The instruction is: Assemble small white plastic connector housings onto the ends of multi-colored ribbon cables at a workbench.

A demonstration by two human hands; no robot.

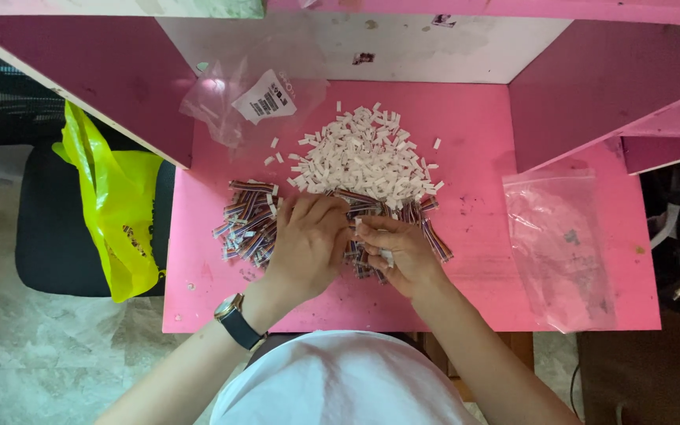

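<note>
My left hand (308, 240) and my right hand (399, 250) meet at the middle of the pink table (482, 142), fingers pinched together over a heap of short multicoloured ribbon cables (247, 224). My right hand pinches a small white connector and a cable end between thumb and fingers. My left hand curls over the cables beside it; what it grips is hidden. Just beyond both hands lies a pile of small white plastic connectors (367, 153). A dark wristwatch (236, 319) sits on my left wrist.
A clear plastic bag with a white label (257, 102) lies at the back left. An empty clear zip bag (560, 244) lies on the right. A yellow plastic bag (116, 205) hangs off the table's left edge. Pink partition walls (592, 79) flank the table.
</note>
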